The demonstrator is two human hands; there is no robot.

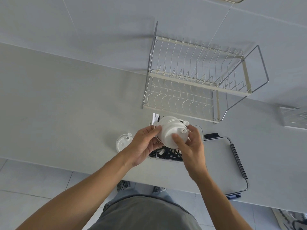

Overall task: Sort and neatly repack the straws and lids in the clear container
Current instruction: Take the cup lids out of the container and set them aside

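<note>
A stack of white lids (171,130) is held between both hands above the clear container (200,130). My left hand (144,144) grips the stack's left side, and my right hand (191,143) grips its right side with the thumb on the top lid. Black straws (167,154) lie crisscrossed in the container below the stack. White paper-wrapped straws (154,118) stick up at the container's far left corner. One single white lid (123,143) lies flat on the counter to the left of my left hand.
A wire dish rack (199,80) stands on the counter behind the container. The container's flat lid (221,161) with a dark clip lies to the right, reaching the counter's front edge. A clear box (294,117) sits at the far right.
</note>
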